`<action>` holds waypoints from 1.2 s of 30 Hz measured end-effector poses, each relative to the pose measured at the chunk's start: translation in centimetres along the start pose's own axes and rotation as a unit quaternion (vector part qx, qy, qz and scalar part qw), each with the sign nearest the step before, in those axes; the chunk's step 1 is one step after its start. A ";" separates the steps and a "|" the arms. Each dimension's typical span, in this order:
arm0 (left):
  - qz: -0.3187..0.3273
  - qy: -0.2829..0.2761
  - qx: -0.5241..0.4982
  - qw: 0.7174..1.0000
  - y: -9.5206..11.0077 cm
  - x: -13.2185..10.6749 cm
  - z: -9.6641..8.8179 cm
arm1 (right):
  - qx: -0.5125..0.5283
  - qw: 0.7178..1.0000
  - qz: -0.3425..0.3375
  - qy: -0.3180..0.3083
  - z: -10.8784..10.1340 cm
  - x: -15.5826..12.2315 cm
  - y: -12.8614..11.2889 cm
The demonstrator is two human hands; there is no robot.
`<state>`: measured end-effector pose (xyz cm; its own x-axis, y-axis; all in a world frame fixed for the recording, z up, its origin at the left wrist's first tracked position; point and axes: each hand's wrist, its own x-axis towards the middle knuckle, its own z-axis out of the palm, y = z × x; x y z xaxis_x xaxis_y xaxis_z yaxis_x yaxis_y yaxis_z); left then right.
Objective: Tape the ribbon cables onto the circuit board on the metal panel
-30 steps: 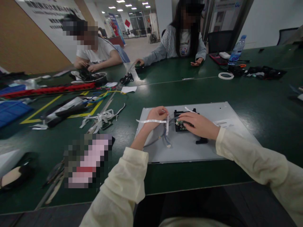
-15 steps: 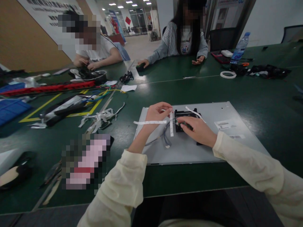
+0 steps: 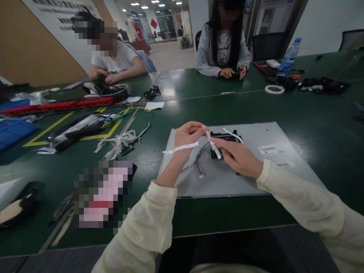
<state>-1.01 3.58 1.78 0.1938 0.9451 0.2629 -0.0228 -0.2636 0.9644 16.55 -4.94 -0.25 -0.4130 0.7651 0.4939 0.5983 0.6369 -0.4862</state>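
Above a grey panel (image 3: pixel 267 180), a white strip (image 3: pixel 216 149) is slanting down from a close pinch

The left hand (image 3: pixel 189 137) is pinching the strip's upper end between thumb and fingers, with no gap showing. The right hand (image 3: pixel 240 153) is curling beside the strip's middle, thumb and forefinger slightly apart; whether they are gripping it or only touching, I cannot tell. Below, a black frame (image 3: pixel 224 136) is lying on the panel, a green circuit board (image 3: pixel 229 152) is showing in part by the right thumb, and grey cables (image 3: pixel 198 163) are curving just to the left. A second strip (image 3: pixel 180 147) is lying across the left wrist.

The strip is looking like tape: nearly weightless, limp, probably prone to curling, twisting and clinging to skin. Holding it by the extreme ends seems best, leaving the middle flat and any sticky face clean. The board is probably stiff but fragile, its edges offering a safer hold than its components.
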 end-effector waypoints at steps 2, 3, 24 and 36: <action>-0.004 0.005 -0.010 1.000 0.2 -0.1 0.1 | -0.033 0.999 -0.040 -0.009 0.2 -0.1 0.1; -0.003 0.006 -0.012 1.000 0.2 -0.1 0.1 | -0.044 0.997 -0.056 -0.009 0.3 -0.2 0.2; 0.008 -0.001 0.148 0.989 -2.2 0.8 -1.3 | 0.194 0.955 0.149 0.165 0.4 0.3 0.1; -0.047 -0.003 0.127 0.991 -1.5 0.5 -1.4 | 0.336 0.877 0.262 0.222 0.8 0.4 1.5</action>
<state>-2.26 4.75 0.54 0.1891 0.9669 0.1711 0.2435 -0.2149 0.9458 16.72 -3.60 -1.37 0.1945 0.9523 0.2350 0.0252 0.2347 -0.9717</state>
